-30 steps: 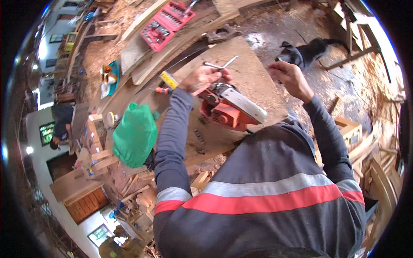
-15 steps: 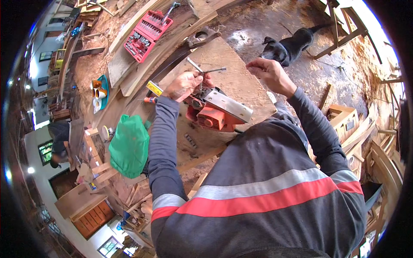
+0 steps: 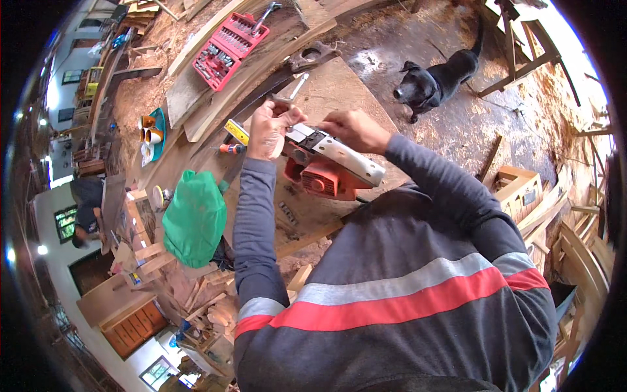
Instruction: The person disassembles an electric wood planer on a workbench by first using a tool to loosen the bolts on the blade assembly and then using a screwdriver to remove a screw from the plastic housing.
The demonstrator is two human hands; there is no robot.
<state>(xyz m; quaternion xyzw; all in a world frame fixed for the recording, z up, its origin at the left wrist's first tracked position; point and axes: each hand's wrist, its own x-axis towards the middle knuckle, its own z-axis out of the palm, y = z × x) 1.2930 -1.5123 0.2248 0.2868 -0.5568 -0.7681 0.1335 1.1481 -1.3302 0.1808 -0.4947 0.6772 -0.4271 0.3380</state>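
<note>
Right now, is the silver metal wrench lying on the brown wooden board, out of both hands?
No, the left hand grips the silver metal wrench, with one straight rod of it sticking out.

"What sort of place are we in?"

"We'd call it a woodworking workshop: we see shavings (image 3: pixel 137 98) heaped about, and long planks (image 3: pixel 187 108) lying beside a wooden worktop (image 3: pixel 341 85)."

"Do the tools bear us out?"

"They do. We have a red power planer (image 3: pixel 326 179) on that worktop, and near it an open red case of sockets (image 3: pixel 230 51)."

"And over to our right?"

"There we find lengths of timber (image 3: pixel 583 268) piled beside a wooden box-like piece (image 3: pixel 519 187)."
</note>
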